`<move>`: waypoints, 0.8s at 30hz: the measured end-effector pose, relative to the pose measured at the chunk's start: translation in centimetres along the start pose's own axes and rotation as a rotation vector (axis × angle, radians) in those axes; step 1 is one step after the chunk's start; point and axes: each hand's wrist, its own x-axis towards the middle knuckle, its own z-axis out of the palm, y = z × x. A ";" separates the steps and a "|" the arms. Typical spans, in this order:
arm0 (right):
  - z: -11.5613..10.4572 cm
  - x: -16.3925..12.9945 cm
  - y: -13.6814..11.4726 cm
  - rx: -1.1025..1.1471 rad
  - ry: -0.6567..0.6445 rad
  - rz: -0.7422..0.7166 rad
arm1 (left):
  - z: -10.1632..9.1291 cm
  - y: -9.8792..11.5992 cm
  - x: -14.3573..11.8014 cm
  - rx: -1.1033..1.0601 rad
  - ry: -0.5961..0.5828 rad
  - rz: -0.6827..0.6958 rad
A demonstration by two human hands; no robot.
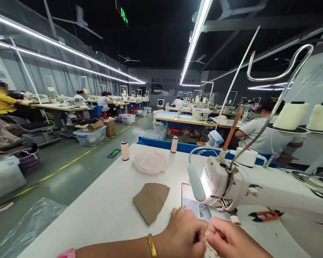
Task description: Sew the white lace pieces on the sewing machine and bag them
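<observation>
My left hand [184, 231] and my right hand [224, 234] are closed, pinching a pale lace-like piece of fabric [210, 252] between them. Most of that fabric is hidden by the fingers and the lower picture edge. Just beyond the hands is the needle area of a white sewing machine [212, 179], its lamp lit. Left of the machine, a brown fabric or paper piece [152, 201] lies flat on the white table [102, 218]. Farther back rests a pile of pale lace pieces [150, 162], between two thread spools, one left [125, 150] and one right [174, 144].
Orange-handled thread snips [267, 215] lie under the machine arm. Large cream thread cones [290, 116] stand at right. Blue cloth [150, 142] hangs along the table's far edge. A co-worker in a light shirt [266, 132] sits beyond the machine. Clear plastic sheeting [32, 225] lies left on the floor.
</observation>
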 end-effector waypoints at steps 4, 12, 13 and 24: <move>0.3 1.1 -1.5 -0.246 0.225 -0.032 | -2.4 0.5 -1.1 0.164 0.186 0.110; -0.2 -0.5 -2.2 -0.446 0.353 0.042 | -2.4 -0.8 0.2 0.221 0.274 0.523; -0.1 -0.9 -2.0 -0.515 0.386 0.000 | -2.3 -0.8 0.2 0.219 0.278 0.511; 1.4 -1.9 -0.1 -0.569 0.506 -0.499 | -2.2 -0.8 0.0 0.209 0.279 0.459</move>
